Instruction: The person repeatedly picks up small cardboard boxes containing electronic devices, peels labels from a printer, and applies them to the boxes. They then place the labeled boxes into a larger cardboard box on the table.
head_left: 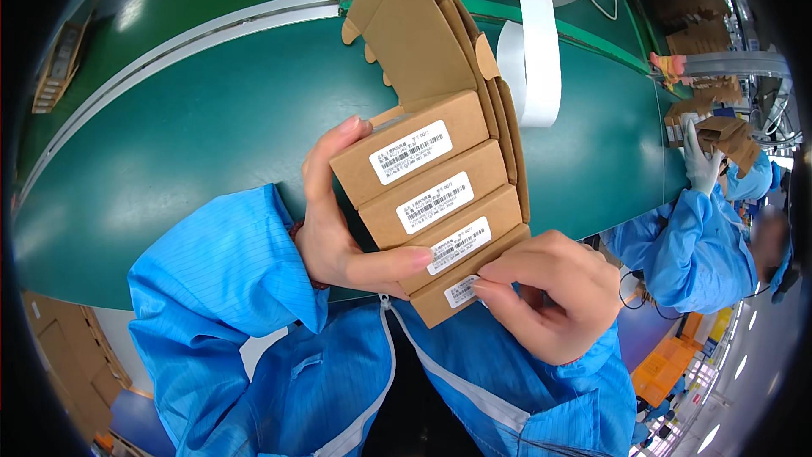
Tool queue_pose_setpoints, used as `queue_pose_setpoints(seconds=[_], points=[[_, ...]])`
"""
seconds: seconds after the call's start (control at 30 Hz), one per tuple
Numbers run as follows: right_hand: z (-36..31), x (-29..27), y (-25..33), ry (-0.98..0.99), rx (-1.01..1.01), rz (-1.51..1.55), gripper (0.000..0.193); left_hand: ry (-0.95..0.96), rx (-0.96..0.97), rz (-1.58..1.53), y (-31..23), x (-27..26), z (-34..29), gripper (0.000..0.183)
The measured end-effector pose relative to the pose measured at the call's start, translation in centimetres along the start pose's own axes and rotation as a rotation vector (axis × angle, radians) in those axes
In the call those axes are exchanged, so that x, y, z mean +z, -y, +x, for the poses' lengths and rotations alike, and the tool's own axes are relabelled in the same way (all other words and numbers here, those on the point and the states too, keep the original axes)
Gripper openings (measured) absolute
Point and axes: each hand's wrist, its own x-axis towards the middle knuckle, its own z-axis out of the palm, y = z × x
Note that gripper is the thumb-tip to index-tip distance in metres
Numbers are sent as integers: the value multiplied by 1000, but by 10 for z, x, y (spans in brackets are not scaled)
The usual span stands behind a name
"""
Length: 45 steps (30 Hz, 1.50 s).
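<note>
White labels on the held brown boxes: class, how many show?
4, running downward: top label, second label, third label, and bottom label, partly covered by the right hand. Others may be hidden.

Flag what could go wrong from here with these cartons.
The left hand clasps four cardboard cartons together, so a loosened grip might let them separate. The right hand has its fingertips at the white label on the nearest carton; the label could crease or sit crooked. The open lids appear close to the white paper strip and might snag it.
</note>
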Motion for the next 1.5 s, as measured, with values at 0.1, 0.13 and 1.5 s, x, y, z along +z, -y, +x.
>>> queue_pose_setpoints(seconds=[0.1,0.13,1.5], points=[[2,-2,-1,-16,37,-212,29,-56,-22,-147,-3,5,0,85],[0,-2,-7,-97,83,-264,31,-78,-22,-205,-3,6,-1,87],[2,55,-62,-669,-523,-218,41,-135,86,-2,3,5,12,89]])
